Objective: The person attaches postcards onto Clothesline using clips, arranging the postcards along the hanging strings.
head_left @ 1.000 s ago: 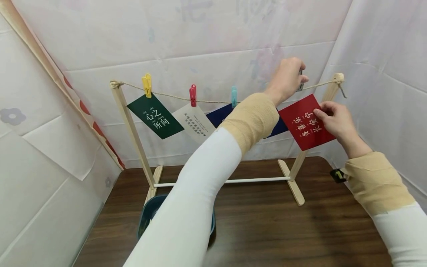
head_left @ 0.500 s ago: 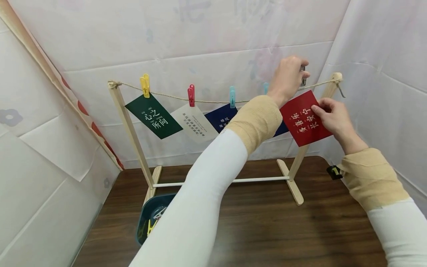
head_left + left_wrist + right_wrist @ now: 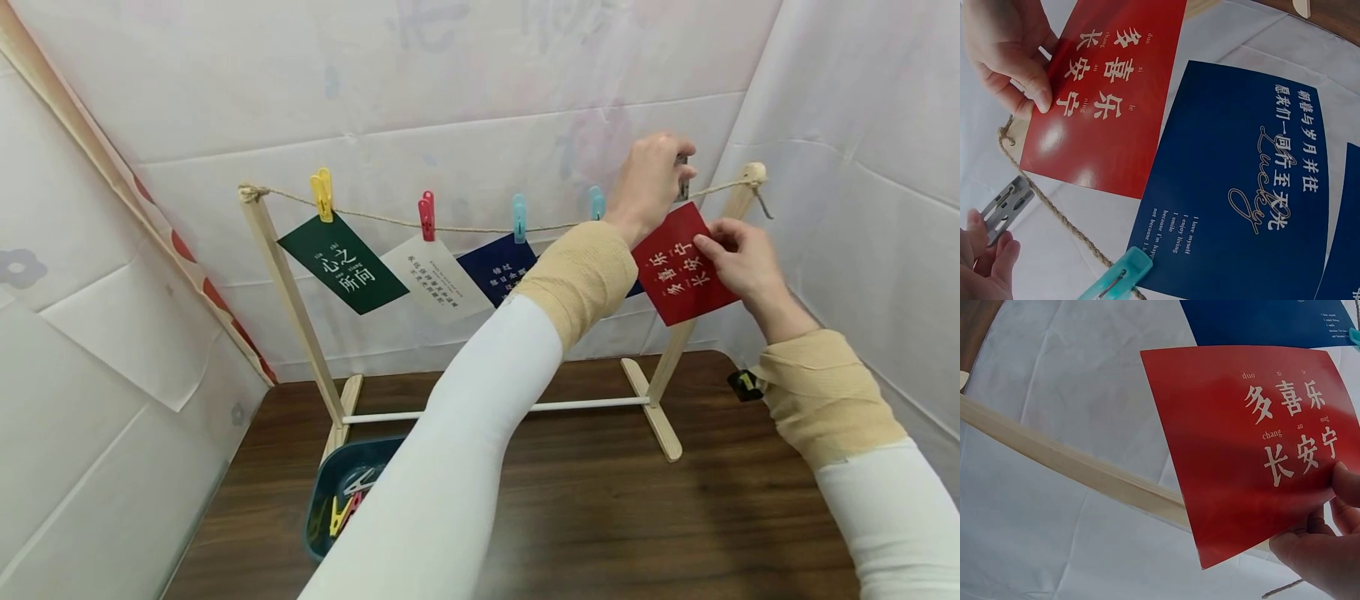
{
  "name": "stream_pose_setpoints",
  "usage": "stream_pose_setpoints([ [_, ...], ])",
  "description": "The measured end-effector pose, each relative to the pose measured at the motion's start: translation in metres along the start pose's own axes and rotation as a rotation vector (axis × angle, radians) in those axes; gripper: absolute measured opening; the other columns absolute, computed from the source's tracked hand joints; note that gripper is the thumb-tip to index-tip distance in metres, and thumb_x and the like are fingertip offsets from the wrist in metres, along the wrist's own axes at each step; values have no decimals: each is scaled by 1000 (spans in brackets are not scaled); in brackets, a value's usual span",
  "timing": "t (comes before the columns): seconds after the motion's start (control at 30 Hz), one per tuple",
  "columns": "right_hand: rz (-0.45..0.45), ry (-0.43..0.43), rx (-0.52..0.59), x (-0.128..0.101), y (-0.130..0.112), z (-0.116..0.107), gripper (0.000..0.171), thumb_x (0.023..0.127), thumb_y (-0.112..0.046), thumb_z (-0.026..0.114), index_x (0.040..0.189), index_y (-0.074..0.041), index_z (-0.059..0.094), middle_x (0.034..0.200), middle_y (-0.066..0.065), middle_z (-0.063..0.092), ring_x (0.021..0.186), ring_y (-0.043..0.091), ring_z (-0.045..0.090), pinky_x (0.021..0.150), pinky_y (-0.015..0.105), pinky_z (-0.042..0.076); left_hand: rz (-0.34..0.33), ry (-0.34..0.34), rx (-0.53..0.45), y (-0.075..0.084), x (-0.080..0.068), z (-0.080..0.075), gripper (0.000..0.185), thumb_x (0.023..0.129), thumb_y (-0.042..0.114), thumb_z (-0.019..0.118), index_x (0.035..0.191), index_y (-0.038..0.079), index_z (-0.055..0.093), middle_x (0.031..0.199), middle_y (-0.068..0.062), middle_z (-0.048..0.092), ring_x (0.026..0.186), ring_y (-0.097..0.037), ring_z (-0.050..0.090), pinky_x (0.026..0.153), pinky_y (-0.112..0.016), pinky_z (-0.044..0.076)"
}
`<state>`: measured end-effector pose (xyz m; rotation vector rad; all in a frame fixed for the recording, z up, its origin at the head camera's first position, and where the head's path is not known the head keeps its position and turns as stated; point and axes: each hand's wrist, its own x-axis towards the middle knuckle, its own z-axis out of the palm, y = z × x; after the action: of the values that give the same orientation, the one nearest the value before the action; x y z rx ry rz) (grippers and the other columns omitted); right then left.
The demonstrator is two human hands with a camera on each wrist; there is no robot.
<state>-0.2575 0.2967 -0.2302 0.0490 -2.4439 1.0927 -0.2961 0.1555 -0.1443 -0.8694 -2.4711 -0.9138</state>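
My left hand (image 3: 677, 173) pinches a grey clothespin (image 3: 683, 172) at the twine (image 3: 480, 227) near the rack's right post (image 3: 738, 204). In the left wrist view the grey clothespin (image 3: 1002, 206) sits beside the twine (image 3: 1054, 212), not clipped on the card. My right hand (image 3: 711, 247) pinches a red card (image 3: 675, 271) with white characters by its edge, just under the twine. The red card (image 3: 1254, 444) shows held at its lower right corner by my fingers (image 3: 1319, 553). The red card (image 3: 1104, 94) hangs next to a blue card (image 3: 1247, 181).
A yellow clip (image 3: 322, 193), a red clip (image 3: 427, 214) and two teal clips (image 3: 518, 217) pin a green card (image 3: 342, 262), a white card (image 3: 435, 279) and blue cards (image 3: 498, 271) to the twine. A dark basin (image 3: 322, 500) with loose clips sits on the brown table (image 3: 600, 517).
My right hand has lifted the red card up and slightly left, closer to the twine. My left hand stays at the twine with the grey clothespin.
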Motion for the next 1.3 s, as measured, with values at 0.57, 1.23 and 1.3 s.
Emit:
stream_pose_setpoints([
  [0.57,-41,46,24,3,-4,5,27,90,-21,50,94,6,55,71,-13,48,66,1,44,59,20,36,4,24,-9,-2,0,1,26,87,15,54,112,10,61,108,1,59,95,-3,54,72,-5,37],
  [1.23,-33,44,1,1,-7,7,28,91,-23,49,96,4,54,86,15,53,69,4,44,60,22,37,-35,-19,-11,0,-1,4,26,87,18,54,111,13,62,107,4,61,92,-2,54,73,-7,39],
  [1.3,-37,51,1,0,-6,7,26,91,-22,49,95,4,54,85,13,54,68,4,44,59,21,36,-36,-27,-10,0,-1,5,26,87,17,54,111,13,62,107,3,61,92,-2,54,73,-7,39],
])
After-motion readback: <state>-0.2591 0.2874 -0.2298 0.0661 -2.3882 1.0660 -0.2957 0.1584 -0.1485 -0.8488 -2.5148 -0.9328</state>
